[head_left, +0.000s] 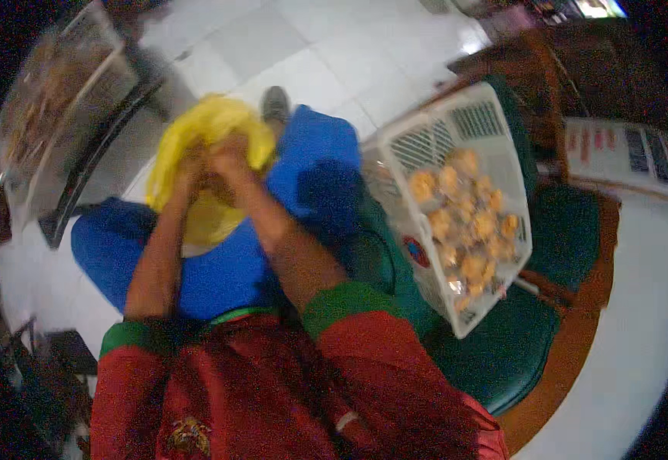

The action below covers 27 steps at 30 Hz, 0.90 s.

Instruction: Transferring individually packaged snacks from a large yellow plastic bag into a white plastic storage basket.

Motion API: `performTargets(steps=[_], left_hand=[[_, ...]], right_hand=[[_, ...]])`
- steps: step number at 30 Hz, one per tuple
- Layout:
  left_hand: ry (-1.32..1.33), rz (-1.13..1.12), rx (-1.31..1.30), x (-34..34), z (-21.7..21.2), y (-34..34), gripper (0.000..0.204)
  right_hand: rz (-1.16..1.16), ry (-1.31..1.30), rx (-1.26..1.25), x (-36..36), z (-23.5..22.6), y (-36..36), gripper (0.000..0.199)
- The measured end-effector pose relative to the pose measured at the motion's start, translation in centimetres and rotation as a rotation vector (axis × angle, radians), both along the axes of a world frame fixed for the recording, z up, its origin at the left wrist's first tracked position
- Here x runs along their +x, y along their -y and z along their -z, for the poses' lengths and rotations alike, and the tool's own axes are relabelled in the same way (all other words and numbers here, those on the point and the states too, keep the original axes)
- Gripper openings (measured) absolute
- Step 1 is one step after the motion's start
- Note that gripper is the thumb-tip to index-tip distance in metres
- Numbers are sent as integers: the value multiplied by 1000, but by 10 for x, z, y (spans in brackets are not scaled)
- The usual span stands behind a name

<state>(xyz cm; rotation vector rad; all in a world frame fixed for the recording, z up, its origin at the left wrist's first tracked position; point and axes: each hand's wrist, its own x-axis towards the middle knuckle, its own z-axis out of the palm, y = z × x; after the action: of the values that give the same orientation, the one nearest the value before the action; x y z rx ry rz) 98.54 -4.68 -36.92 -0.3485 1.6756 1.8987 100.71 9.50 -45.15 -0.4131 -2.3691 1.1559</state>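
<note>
Two bare hands busy at a yellow bag

The thin, bright-yellow plastic bag (167, 161) lies well to the left of the landmark, a white slotted plastic basket (418, 146), between knees in blue cloth trousers (315, 157). The left hand (190, 170) and right hand (228, 159) are close together within its crumpled folds. Blur hides the fingers, so I cannot tell whether either grip is spread, pressed together or pinching the plastic.

The step in hand looks like handling the bag at its folds; the next move would seem to call for both hands working together there. Inside the basket sit golden-brown lumps in clear wrapping (480, 226); beneath it is a dark-green padded seat (503, 356).
</note>
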Motion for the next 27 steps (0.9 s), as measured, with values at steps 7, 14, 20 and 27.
performTargets(steps=[7, 14, 20, 27], left_hand=[[178, -46, 606, 22, -136, -50, 57], [85, -44, 387, 51, -179, -56, 44], [235, -61, 354, 56, -170, -62, 44], [157, -84, 255, 64, -178, -70, 48]], right_hand=[[-467, 517, 43, 30, -257, -28, 66], [-227, 17, 223, 138, -410, -166, 46], [-372, 400, 522, 130, -346, -315, 36], [-737, 644, 494, 109, -281, -314, 38]])
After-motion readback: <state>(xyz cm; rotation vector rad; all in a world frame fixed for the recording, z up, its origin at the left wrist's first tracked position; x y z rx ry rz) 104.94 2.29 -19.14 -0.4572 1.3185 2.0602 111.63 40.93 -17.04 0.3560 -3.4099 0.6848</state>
